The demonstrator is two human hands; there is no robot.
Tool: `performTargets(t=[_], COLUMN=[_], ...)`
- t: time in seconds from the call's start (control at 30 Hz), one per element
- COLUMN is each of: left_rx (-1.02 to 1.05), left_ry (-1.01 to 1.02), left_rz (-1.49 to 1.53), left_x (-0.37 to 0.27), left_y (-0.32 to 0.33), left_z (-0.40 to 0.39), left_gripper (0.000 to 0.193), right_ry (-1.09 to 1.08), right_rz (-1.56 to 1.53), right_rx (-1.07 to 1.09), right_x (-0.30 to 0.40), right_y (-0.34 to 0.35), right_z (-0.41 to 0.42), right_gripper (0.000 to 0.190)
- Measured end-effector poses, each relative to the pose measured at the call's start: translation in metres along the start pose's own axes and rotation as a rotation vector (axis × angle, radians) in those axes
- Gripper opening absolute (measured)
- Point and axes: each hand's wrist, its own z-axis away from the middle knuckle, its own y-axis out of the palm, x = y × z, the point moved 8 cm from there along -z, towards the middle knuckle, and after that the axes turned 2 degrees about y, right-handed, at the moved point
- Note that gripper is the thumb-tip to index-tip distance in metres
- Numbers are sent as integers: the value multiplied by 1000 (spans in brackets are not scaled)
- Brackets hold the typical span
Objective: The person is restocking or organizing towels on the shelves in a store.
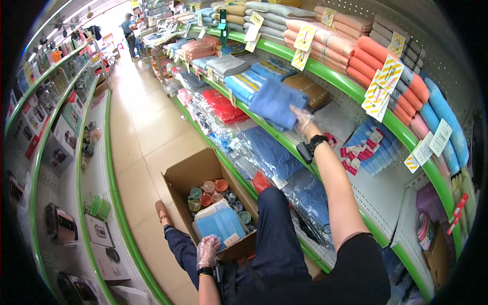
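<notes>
My right hand (pixel 303 120), in a clear plastic glove, grips the edge of a folded blue towel (pixel 277 102). That towel is held over the middle shelf, beside blue towels with yellow and white stripes (pixel 244 84) and folded brown towels (pixel 307 90). Down by the near left side of an open cardboard box (pixel 190 166) is my left hand (pixel 208 248), also gloved, its fingers curled. Whether it holds the box rim or anything else cannot be made out. Inside the box, a light blue towel (pixel 222 225) lies beside several coloured glass mugs (pixel 206 199).
Green-edged shelves (pixel 328 76) of folded towels with hanging tags run along the right. Bagged blue textiles (pixel 267 150) fill the lower shelf. Another shelf unit (pixel 79 198) with boxed goods borders the tiled aisle (pixel 143 126) on the left. A person (pixel 129 36) stands far down the aisle.
</notes>
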Motion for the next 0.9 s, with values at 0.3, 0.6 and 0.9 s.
performTargets(t=[0.3,0.6,0.9], left_rx=[18,38,26], left_ry=[-37,-60,58], left_rz=[126,147,116], left_x=[8,18,8], left_y=[5,7,9], left_z=[-15,-22,-10], left_gripper=[14,11,23], right_ry=[622,747,758], right_rz=[-1231,-962,-868], right_rx=[91,52,188], right_x=[-43,-39,0], right_y=[74,36,4], right_z=[1,4,25], right_gripper=[57,55,53])
